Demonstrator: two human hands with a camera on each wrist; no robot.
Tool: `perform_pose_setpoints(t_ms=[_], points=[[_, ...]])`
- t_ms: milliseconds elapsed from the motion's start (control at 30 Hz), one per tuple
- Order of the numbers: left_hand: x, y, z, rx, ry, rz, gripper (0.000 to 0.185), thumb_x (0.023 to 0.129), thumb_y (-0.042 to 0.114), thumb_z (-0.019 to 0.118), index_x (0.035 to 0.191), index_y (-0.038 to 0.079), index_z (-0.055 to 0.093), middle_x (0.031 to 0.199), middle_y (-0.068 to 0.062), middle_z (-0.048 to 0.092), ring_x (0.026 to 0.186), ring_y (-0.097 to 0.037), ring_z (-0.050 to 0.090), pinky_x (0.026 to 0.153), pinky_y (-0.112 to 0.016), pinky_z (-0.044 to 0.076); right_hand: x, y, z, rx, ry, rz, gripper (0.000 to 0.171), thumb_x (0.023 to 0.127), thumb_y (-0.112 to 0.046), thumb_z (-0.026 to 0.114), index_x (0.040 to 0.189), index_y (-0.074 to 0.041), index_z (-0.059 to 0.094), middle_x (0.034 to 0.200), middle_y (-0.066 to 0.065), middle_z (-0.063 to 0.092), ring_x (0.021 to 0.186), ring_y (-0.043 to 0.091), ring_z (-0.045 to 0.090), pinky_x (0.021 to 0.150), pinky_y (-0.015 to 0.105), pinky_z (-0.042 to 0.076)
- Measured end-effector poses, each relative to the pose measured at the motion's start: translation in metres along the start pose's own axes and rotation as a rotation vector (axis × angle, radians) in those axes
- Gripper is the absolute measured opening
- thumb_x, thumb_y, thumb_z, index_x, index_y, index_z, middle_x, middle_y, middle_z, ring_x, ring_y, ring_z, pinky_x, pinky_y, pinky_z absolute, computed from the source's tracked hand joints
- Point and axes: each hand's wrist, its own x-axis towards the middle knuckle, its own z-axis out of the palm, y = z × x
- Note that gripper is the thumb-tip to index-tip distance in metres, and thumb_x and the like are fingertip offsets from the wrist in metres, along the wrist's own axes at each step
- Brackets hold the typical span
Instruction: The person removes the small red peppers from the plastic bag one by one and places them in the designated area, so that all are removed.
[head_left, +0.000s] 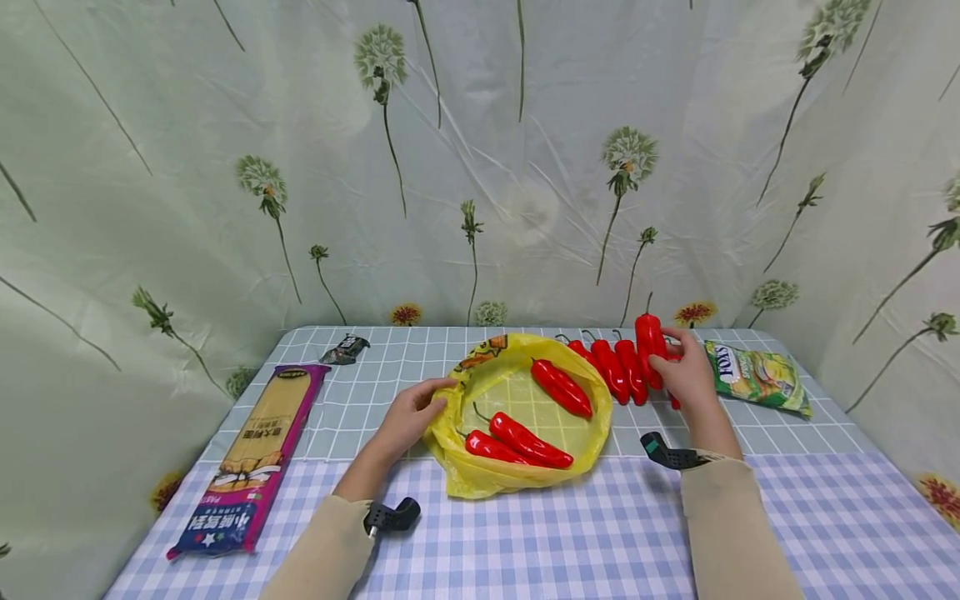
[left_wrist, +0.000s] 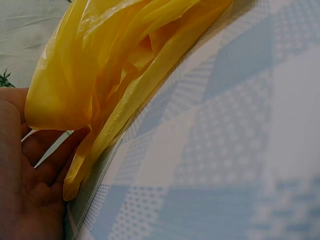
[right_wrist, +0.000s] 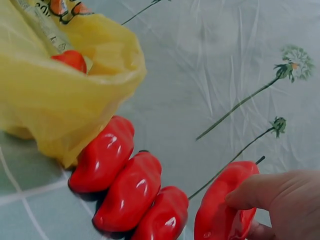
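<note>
A yellow plastic bag lies with its mouth wide, and three red chili peppers are inside it. My left hand holds the bag's left rim, the thin plastic between thumb and fingers. Right of the bag, my right hand grips a red chili pepper upright, its stem pointing up. Beside that pepper, several more red peppers lie in a slanting row against the bag's right side. Another one shows only partly behind the right hand.
A long pasta packet lies at the left, with a small black wrapper behind it. On the far right is a green Fox's candy bag. A floral curtain hangs along the table's back edge.
</note>
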Motion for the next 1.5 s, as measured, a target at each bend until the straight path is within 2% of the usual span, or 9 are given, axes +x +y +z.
perform_pose_setpoints(t_ms=[267,533,800,1167,1367,1500], points=[[0.001,0.0,-0.001,0.007,0.001,-0.005,0.033,0.101,0.016,0.056,0.134,0.014,0.063,0.143,-0.01,0.059,0.128,-0.026,0.056,0.105,-0.038,0.05,0.004,0.008,0.001,-0.174,0.029,-0.017,0.069,0.096,-0.017,0.059,0.156,-0.007,0.026,0.144,0.03,0.043,0.127,0.045,0.044,0.09,0.054,0.057],[0.0,0.0,-0.001,0.007,0.002,-0.001,0.033,0.101,0.014,0.056,0.133,0.015,0.064,0.142,-0.01,0.059,0.126,-0.025,0.058,0.102,-0.034,0.051,0.005,0.011,0.004,-0.293,0.059,-0.029,0.068,0.092,-0.015,0.063,0.152,-0.001,0.033,0.138,0.03,0.046,0.124,0.045,0.044,0.097,0.058,0.053],[0.001,0.0,-0.001,-0.006,0.0,-0.004,0.034,0.101,0.016,0.056,0.134,0.013,0.063,0.143,-0.011,0.059,0.126,-0.026,0.057,0.103,-0.037,0.052,0.005,0.013,0.008,-0.365,0.088,-0.012,0.066,0.092,-0.016,0.064,0.149,0.0,0.037,0.137,0.032,0.045,0.124,0.046,0.042,0.097,0.058,0.053],[0.001,-0.001,-0.001,0.002,0.004,-0.008,0.033,0.101,0.015,0.056,0.133,0.015,0.064,0.142,-0.01,0.059,0.127,-0.025,0.057,0.104,-0.036,0.051,0.006,0.013,0.011,-0.395,0.088,-0.005,0.057,0.094,-0.017,0.064,0.145,-0.001,0.045,0.134,0.03,0.046,0.123,0.043,0.042,0.097,0.055,0.052],[0.0,-0.001,0.0,0.004,0.009,-0.011,0.033,0.101,0.015,0.056,0.134,0.014,0.063,0.143,-0.011,0.059,0.13,-0.027,0.056,0.107,-0.041,0.05,0.004,0.01,0.011,-0.375,0.088,-0.007,0.056,0.094,-0.018,0.062,0.145,-0.003,0.046,0.134,0.029,0.047,0.122,0.042,0.042,0.092,0.053,0.055],[0.001,0.0,0.0,-0.002,0.006,-0.014,0.033,0.101,0.015,0.056,0.134,0.014,0.063,0.143,-0.01,0.059,0.131,-0.027,0.055,0.109,-0.044,0.048,0.001,0.003,0.01,-0.347,0.094,-0.043,0.051,0.095,-0.02,0.058,0.143,-0.005,0.049,0.137,0.027,0.048,0.119,0.041,0.044,0.087,0.049,0.057]])
